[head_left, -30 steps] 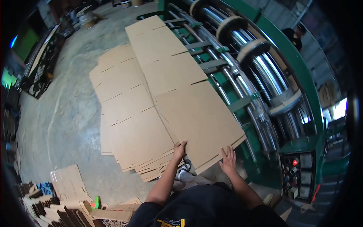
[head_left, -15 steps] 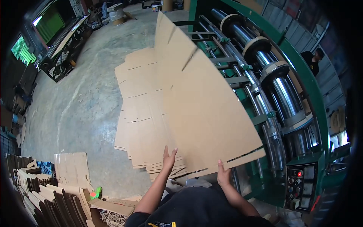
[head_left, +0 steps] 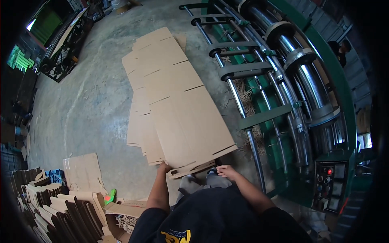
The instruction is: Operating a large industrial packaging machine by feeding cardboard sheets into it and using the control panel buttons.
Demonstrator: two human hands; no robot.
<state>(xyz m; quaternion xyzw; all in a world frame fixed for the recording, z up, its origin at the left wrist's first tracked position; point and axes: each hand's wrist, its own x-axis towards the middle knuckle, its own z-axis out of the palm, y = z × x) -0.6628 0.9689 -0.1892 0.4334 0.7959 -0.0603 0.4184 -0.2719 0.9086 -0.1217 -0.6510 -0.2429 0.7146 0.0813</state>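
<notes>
From beside the green machine (head_left: 308, 83), leftward over the stack of cardboard (head_left: 139, 101), the top sheet (head_left: 182, 111) has been swung since the earlier frame. Its edges would best be squared with those beneath and its slotted flaps kept unbent. Its near left corner seems to be touched by the left hand (head_left: 163, 167); whether it is gripped cannot be told. The right hand (head_left: 227, 172) is held just off the near edge, fingers loosely apart.

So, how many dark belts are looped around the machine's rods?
5: first belt at the picture's top, second belt just below, third belt further down, fourth belt close under it, fifth belt lowest. Others may lie beyond the edge.
</notes>
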